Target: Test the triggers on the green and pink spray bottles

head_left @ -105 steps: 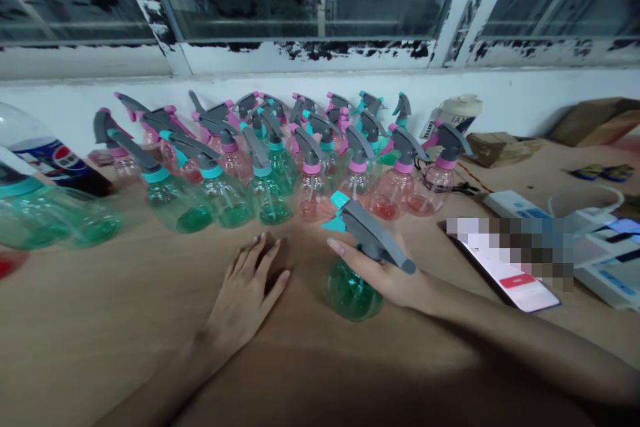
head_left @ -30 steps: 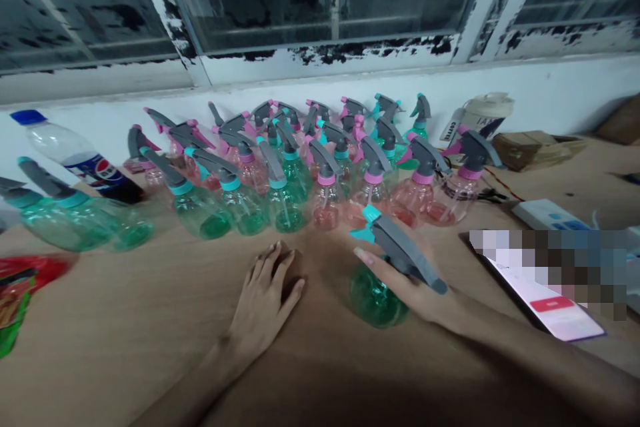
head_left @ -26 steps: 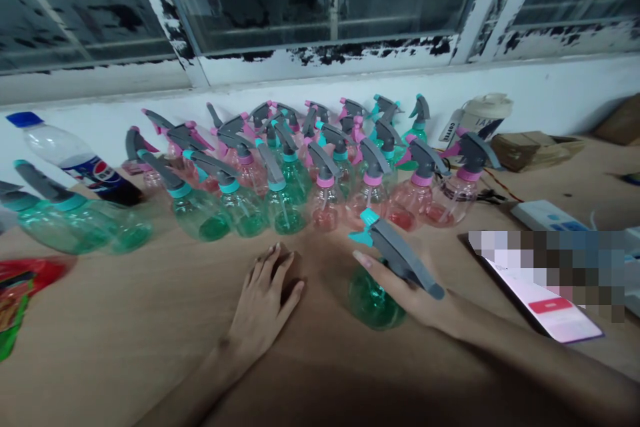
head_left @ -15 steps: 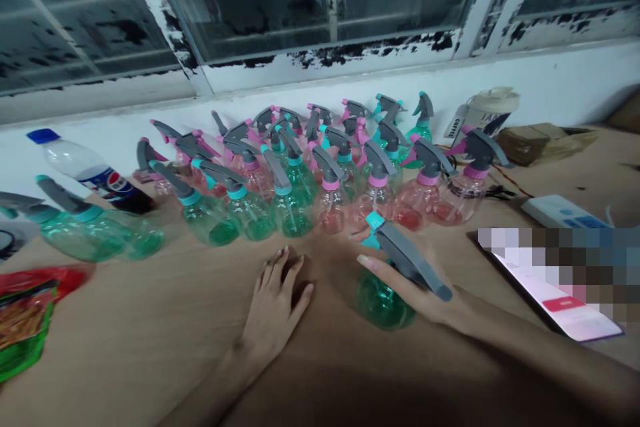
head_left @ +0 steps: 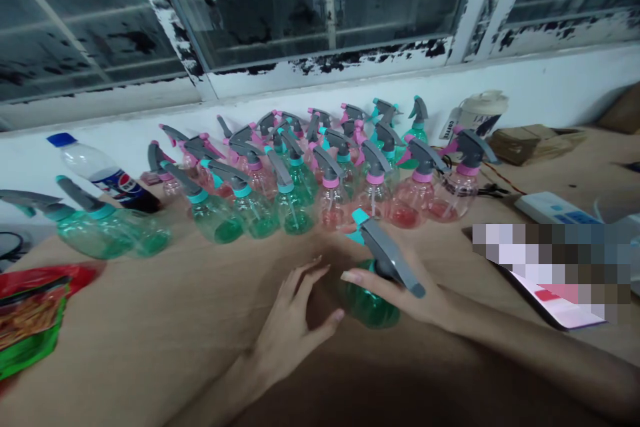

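A green spray bottle (head_left: pixel 375 307) with a grey trigger head and turquoise nozzle stands on the wooden table. My right hand (head_left: pixel 400 287) is wrapped round its neck, thumb on the near side; its other fingers are mostly hidden behind the bottle. Just left of the bottle, my left hand (head_left: pixel 295 320) is open and holds nothing, its thumb apart from the fingers and pointing at the bottle. A gap shows between that hand and the bottle. Beyond both hands stand rows of similar bottles, among them a green spray bottle (head_left: pixel 295 210) and a pink spray bottle (head_left: pixel 334 203).
A cola bottle (head_left: pixel 117 180) leans at left behind more green spray bottles (head_left: pixel 100 233). A red and green snack packet (head_left: pixel 35 313) lies at left. Rightward are a phone (head_left: pixel 545 293), a white power strip (head_left: pixel 555 207), a coffee cup (head_left: pixel 483 113) and a brown paper bag (head_left: pixel 525 143).
My left hand has lifted from lying flat on the table and moved right, closer to the held spray bottle. My right hand keeps its hold. The camera view has shifted slightly.
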`<state>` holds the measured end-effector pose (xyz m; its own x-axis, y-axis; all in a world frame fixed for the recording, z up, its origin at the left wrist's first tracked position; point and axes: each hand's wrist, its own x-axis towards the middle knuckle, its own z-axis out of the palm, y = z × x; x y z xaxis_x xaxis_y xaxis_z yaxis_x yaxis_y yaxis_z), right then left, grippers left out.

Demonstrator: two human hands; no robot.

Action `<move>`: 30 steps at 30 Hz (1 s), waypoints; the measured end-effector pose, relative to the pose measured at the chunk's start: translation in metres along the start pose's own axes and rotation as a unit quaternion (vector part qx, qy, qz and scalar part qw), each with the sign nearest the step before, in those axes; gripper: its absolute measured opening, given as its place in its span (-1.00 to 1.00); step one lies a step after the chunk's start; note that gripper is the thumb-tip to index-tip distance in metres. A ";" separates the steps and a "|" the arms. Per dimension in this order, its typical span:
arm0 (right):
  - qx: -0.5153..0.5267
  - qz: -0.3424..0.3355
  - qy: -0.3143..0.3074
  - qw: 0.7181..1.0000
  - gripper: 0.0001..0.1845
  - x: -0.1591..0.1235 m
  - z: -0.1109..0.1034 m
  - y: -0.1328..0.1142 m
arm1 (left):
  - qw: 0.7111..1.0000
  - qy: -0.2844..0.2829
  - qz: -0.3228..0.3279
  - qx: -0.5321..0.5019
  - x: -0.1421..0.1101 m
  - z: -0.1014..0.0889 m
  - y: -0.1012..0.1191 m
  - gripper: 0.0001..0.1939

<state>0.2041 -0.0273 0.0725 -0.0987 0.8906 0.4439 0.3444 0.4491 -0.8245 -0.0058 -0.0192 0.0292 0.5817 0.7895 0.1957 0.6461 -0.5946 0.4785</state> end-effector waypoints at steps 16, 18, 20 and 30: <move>0.132 0.015 -0.048 0.990 -0.26 0.011 0.093 -0.030 | 0.995 0.090 -0.029 0.007 -0.033 -0.029 0.020 -0.50; 0.137 -0.002 -0.080 0.987 -0.18 0.015 0.103 -0.032 | 0.994 0.095 -0.052 0.012 -0.041 -0.035 0.014 -0.53; 0.129 -0.024 -0.109 0.985 -0.07 0.017 0.110 -0.033 | 0.992 0.110 -0.058 0.023 -0.052 -0.041 0.005 -0.51; -0.005 0.045 -0.215 0.975 -0.11 0.016 0.094 -0.026 | 0.936 0.280 -0.190 0.100 -0.081 -0.080 -0.091 -0.49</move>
<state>0.1055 -0.0184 0.0680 -0.4496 0.8751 0.1789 0.3791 0.3683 -0.8489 -0.1507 -0.0168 0.0382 -0.0229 0.8726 0.4879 0.8661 -0.2265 0.4456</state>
